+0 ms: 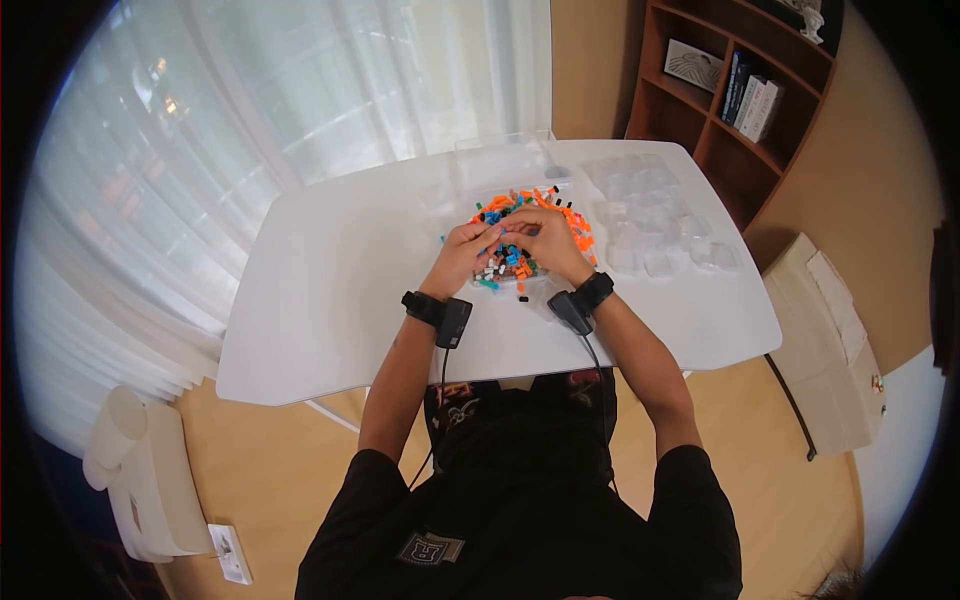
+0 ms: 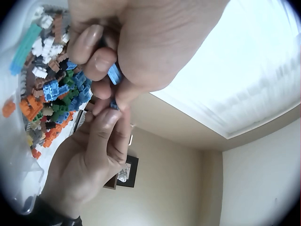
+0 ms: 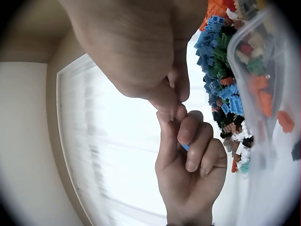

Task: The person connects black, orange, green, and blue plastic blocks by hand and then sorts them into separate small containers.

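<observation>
Both hands meet above a heap of small coloured bricks (image 1: 520, 262) on the white table. In the left wrist view a blue brick (image 2: 114, 74) lies in the curled fingers of the left hand (image 2: 141, 42). The right hand (image 2: 91, 160) pinches at a small blue piece (image 2: 114, 104) where the fingertips of both hands touch. The right wrist view shows the left hand (image 3: 193, 165) below and the right hand (image 3: 136, 52) above, with the small piece between them mostly hidden by fingertips.
Clear plastic containers (image 1: 655, 235) stand on the right of the white table (image 1: 330, 290). A clear tray edge (image 3: 235, 42) borders the heap. Some orange bricks (image 3: 285, 121) lie apart from it. Behind are a curtain (image 1: 330, 90) and a wooden shelf (image 1: 700, 95).
</observation>
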